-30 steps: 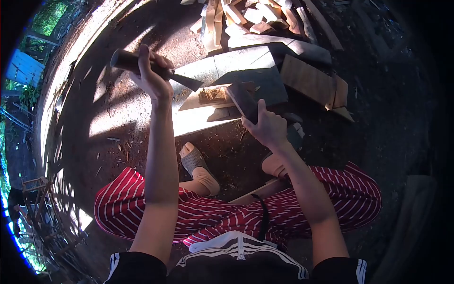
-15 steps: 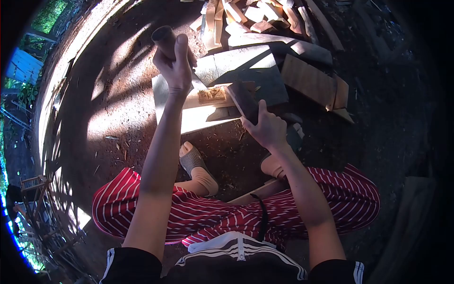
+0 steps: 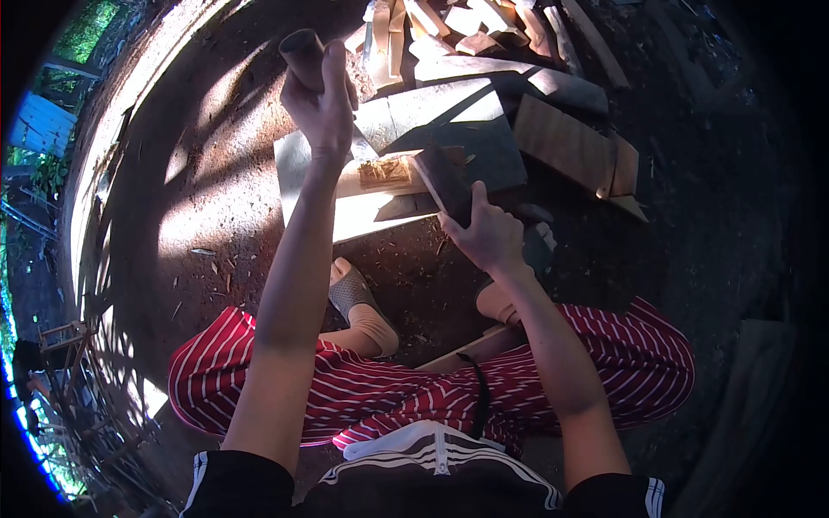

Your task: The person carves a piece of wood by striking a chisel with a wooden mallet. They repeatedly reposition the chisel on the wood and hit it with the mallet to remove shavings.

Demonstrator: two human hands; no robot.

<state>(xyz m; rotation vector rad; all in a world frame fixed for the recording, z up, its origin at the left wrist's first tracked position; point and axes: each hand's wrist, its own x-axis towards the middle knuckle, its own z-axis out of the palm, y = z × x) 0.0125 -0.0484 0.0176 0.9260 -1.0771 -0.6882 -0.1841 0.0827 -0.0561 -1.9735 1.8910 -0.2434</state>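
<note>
My left hand (image 3: 321,108) is closed around the thick round handle (image 3: 302,57) of a chisel. Its flat metal blade (image 3: 365,140) slopes down towards a pale length of wood (image 3: 352,180). A rough rectangular recess (image 3: 386,173) with splintered fibres is cut into that wood. In my right hand (image 3: 492,235) is a dark wooden block (image 3: 446,188), gripped at its near end with the thumb along it. The block's far end overlaps the wood just right of the recess. Below them lies a wide grey board (image 3: 484,129).
Split wood pieces (image 3: 475,26) are heaped at the top. A long slab (image 3: 518,73) and a brown plank (image 3: 561,142) lie behind and right of the board. My sandalled feet (image 3: 354,298) rest on dirt scattered with chips, near the board's front edge.
My left hand has risen slightly with the chisel, its handle now a little higher in view. The right hand and the wooden block are almost unchanged.
</note>
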